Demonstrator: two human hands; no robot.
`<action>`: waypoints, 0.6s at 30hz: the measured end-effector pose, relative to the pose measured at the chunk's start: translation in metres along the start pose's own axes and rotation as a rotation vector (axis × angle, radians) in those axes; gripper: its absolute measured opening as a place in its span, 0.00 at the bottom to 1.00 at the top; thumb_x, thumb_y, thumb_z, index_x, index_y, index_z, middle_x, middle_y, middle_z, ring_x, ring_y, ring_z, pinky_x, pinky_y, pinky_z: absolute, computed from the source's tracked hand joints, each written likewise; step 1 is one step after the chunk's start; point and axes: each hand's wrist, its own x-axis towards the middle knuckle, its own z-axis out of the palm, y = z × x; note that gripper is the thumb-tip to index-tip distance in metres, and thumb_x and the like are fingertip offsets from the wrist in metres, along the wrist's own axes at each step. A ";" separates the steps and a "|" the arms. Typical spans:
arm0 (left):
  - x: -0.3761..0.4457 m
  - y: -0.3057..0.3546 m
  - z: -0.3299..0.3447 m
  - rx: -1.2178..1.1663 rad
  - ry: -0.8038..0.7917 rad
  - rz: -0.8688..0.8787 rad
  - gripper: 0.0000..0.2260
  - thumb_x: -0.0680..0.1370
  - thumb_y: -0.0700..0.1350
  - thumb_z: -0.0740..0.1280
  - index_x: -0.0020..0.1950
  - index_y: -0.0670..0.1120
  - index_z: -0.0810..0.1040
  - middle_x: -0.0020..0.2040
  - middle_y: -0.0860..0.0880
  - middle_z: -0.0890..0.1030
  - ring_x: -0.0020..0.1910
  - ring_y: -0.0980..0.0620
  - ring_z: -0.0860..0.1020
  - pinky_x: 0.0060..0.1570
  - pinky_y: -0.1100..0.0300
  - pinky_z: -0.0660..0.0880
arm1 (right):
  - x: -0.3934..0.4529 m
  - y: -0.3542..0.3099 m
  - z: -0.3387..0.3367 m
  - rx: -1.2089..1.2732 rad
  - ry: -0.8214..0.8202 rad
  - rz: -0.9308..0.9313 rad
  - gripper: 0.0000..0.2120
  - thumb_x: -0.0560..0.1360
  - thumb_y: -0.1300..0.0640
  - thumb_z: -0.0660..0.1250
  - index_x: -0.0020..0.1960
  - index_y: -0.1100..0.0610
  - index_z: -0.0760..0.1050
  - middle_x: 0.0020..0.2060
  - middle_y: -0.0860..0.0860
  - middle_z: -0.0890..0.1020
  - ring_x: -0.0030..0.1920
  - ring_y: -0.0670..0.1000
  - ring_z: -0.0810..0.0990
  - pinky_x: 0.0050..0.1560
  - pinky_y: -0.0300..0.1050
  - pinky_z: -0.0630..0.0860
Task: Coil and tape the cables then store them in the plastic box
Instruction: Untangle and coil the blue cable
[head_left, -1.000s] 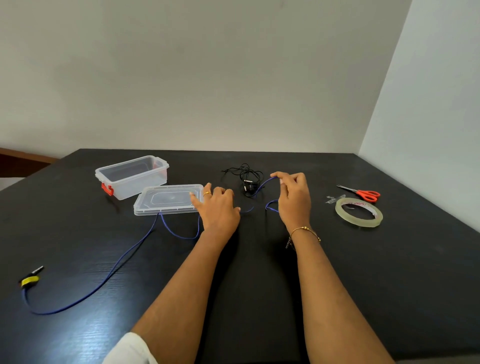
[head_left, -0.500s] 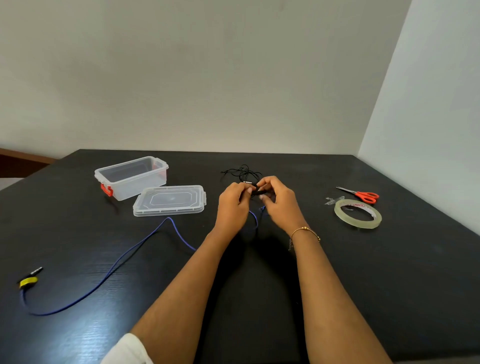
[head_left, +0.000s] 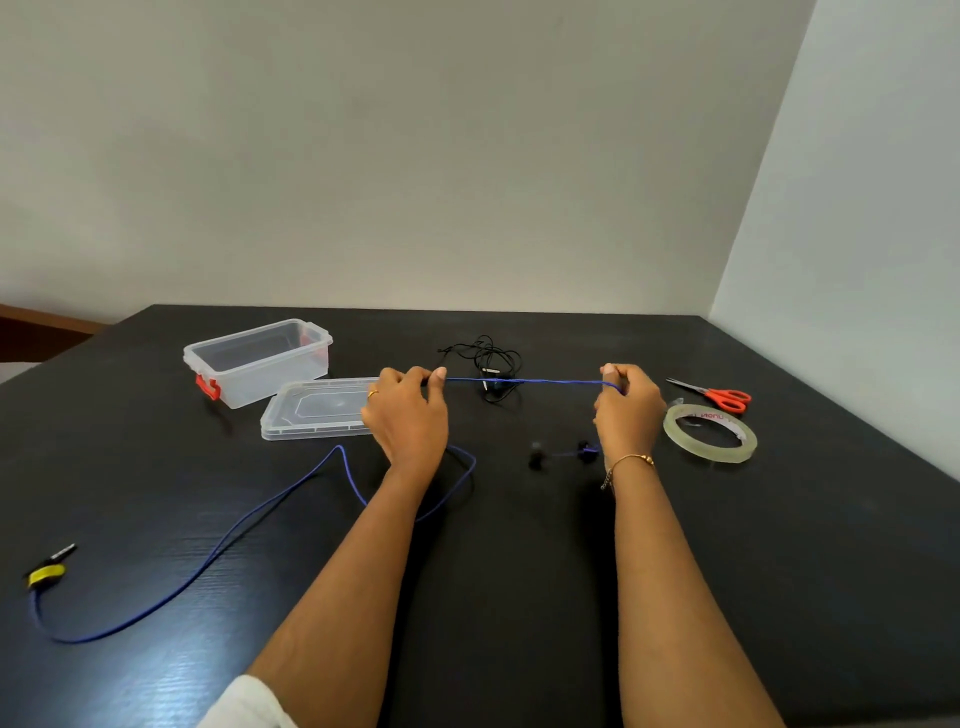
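At the far left of the dark table (head_left: 519, 597), the blue cable (head_left: 218, 551) ended in a yellow-banded plug (head_left: 47, 574) and ran in loose curves toward the middle. Behind it stood the clear plastic box (head_left: 258, 361) with red latches, open, its lid (head_left: 317, 408) lying flat just beside it. The left hand (head_left: 408, 413), fingers curled, pinched the blue cable between thumb and fingertips, partly overlapping the lid's right edge. From there a stretch of the cable ran taut and level above the table to the right hand (head_left: 626, 410), which pinched it the same way; the cable's other end hung below that hand. Behind the taut stretch lay a tangled black cable (head_left: 485, 358). Right of the right hand lay a tape roll (head_left: 710, 433), flat, with red-handled scissors (head_left: 719, 397) just behind it.
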 end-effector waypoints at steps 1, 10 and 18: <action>0.001 -0.001 -0.001 0.025 -0.010 -0.017 0.15 0.79 0.52 0.60 0.51 0.43 0.80 0.51 0.43 0.76 0.53 0.45 0.72 0.52 0.51 0.64 | 0.001 -0.001 -0.001 0.033 0.014 0.026 0.10 0.78 0.55 0.61 0.42 0.59 0.75 0.34 0.53 0.77 0.37 0.55 0.76 0.41 0.51 0.79; -0.015 0.020 0.012 0.055 -0.029 0.506 0.12 0.75 0.42 0.61 0.55 0.43 0.80 0.50 0.46 0.83 0.61 0.42 0.77 0.68 0.37 0.47 | -0.020 -0.014 0.005 -0.196 -0.232 -0.386 0.21 0.78 0.52 0.60 0.28 0.55 0.62 0.22 0.47 0.64 0.24 0.46 0.62 0.25 0.35 0.58; -0.034 0.043 0.007 -0.471 -0.484 0.268 0.11 0.79 0.46 0.62 0.59 0.44 0.75 0.42 0.48 0.78 0.39 0.54 0.75 0.43 0.53 0.76 | -0.024 -0.012 0.007 -0.325 -0.398 -0.549 0.09 0.77 0.58 0.63 0.43 0.62 0.77 0.31 0.50 0.75 0.29 0.43 0.69 0.30 0.31 0.59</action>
